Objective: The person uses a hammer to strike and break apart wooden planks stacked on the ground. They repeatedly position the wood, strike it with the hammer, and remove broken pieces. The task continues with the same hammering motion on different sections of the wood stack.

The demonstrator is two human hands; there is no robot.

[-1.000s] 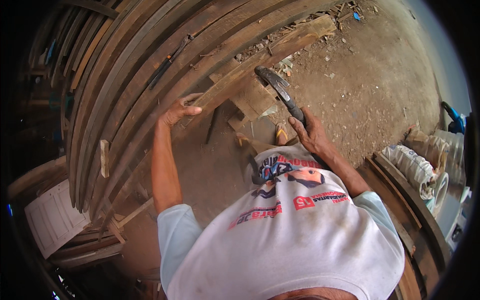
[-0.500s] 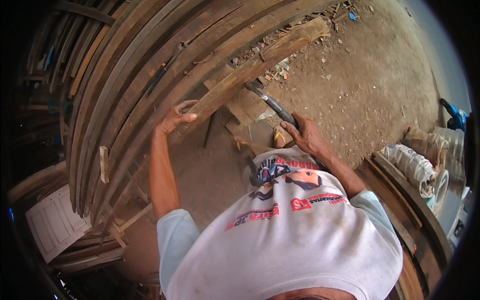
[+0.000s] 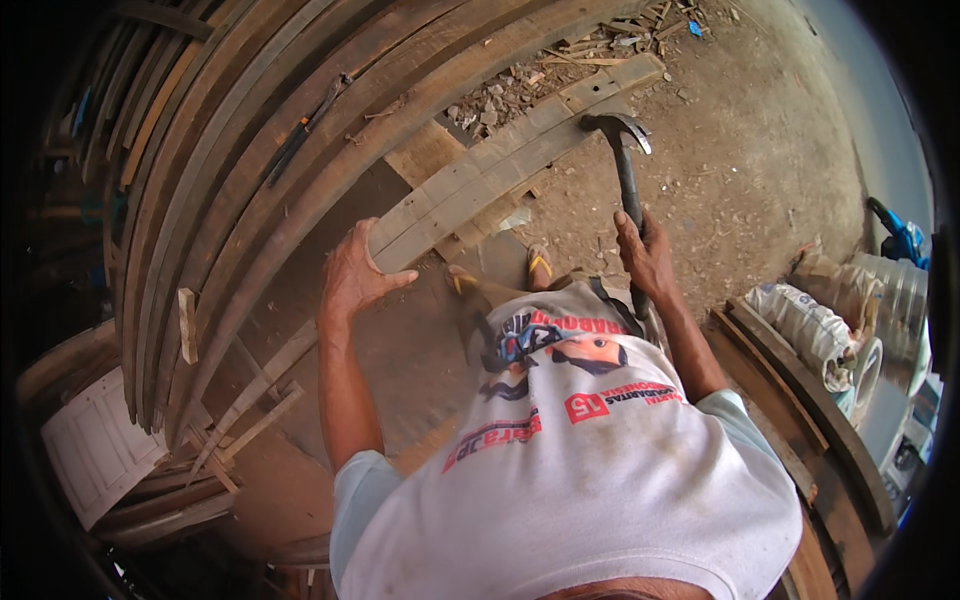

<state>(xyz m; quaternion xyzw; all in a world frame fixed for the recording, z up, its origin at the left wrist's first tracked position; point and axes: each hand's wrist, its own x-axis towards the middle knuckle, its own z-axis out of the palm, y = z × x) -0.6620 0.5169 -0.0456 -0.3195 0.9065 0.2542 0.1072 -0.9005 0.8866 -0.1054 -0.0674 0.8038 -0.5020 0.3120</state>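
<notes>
A worn wooden board (image 3: 490, 175) runs slantwise away from me, its broad face up. A lengthwise line and a few dark holes mark that face. At its near end, my left hand (image 3: 358, 270) is closed around the end, thumb on one edge and fingers on the other. Some of those fingers are hidden. My right hand (image 3: 648, 258) grips the dark handle of a claw hammer (image 3: 624, 165). The hammer's head is close to the far part of the board in the picture; whether they touch, I cannot tell. A wooden block (image 3: 425, 152) is partly visible beneath the board.
Long planks (image 3: 300, 190) are stacked on the left, with a dark slim tool (image 3: 305, 128) lying on them. Wood scraps and rubble (image 3: 490, 105) litter the ground beyond. On the right are more planks (image 3: 790, 365) and a white sack (image 3: 800, 325). A white panelled door (image 3: 105, 445) leans lower left.
The board has turned so its broad face shows on top. My right hand has moved right, and the hammer now points away from me. My left hand stays at the board's near end.
</notes>
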